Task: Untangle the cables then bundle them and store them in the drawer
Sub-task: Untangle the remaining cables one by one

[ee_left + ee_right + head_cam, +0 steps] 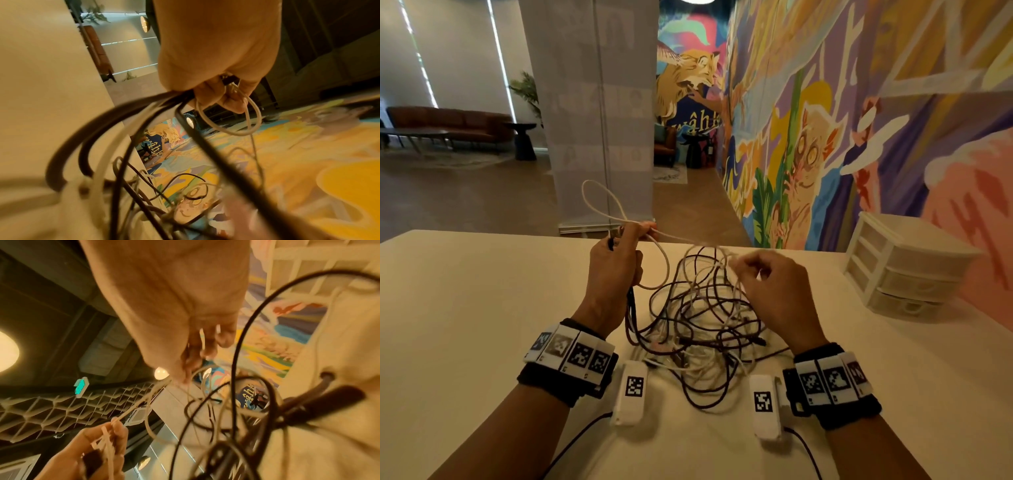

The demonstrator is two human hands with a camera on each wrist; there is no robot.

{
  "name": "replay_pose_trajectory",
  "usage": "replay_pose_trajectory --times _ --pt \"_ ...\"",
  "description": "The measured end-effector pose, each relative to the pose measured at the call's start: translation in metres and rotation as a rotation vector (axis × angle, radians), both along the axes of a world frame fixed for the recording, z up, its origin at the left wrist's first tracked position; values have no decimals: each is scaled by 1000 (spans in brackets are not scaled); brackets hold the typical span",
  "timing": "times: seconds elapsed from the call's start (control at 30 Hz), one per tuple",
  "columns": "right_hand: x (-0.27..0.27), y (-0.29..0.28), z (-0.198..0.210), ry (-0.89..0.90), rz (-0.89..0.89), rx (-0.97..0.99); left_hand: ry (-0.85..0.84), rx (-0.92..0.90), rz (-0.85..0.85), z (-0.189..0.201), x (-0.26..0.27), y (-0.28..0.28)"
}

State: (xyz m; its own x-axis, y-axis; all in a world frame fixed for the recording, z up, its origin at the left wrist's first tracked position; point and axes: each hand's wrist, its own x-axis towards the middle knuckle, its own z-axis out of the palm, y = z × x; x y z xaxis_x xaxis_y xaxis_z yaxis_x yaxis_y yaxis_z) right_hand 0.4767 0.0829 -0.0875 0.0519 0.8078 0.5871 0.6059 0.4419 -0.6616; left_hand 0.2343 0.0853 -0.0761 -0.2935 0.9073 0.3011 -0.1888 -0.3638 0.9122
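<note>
With the left hand [616, 263] gripping a white loop [602, 202] and dark strands while the right hand [767, 284] pinches a white strand above the tangle [698, 329] on the table [482, 308], pulling apart could tighten knots.

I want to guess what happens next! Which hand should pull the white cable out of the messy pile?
Probably right hand: it pinches a white strand above the tangle, while left hand anchors the loop.
</note>
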Motion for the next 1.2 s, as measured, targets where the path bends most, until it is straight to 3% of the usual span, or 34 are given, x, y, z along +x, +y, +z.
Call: replay_pose_trajectory --times 0.07,0.23,0.33,0.43,0.53,0.7,0.8,1.03,1.2 --pt "7 0 6 126 -19 83 12 80 -124 2 0 -4" --pt "9 -2 11 262 73 53 152 150 -455 5 2 -16" --pt "10 -5 20 426 125 100 345 154 -448 4 6 -17" --pt "7 -8 22 452 167 120 399 112 -352 6 8 -18" --pt "6 -9 22 426 237 94 329 97 -281 7 7 -15" --pt "14 6 -7 -114 274 -251 -1 23 -103 9 -10 -5" --pt "25 13 -15 -276 224 -339 -142 0 -40 8 -22 0" --pt "17 15 -20 -332 174 -415 -264 -20 -101 4 -23 4" --pt "13 16 -21 -177 86 -440 -352 4 -205 5 -23 2"
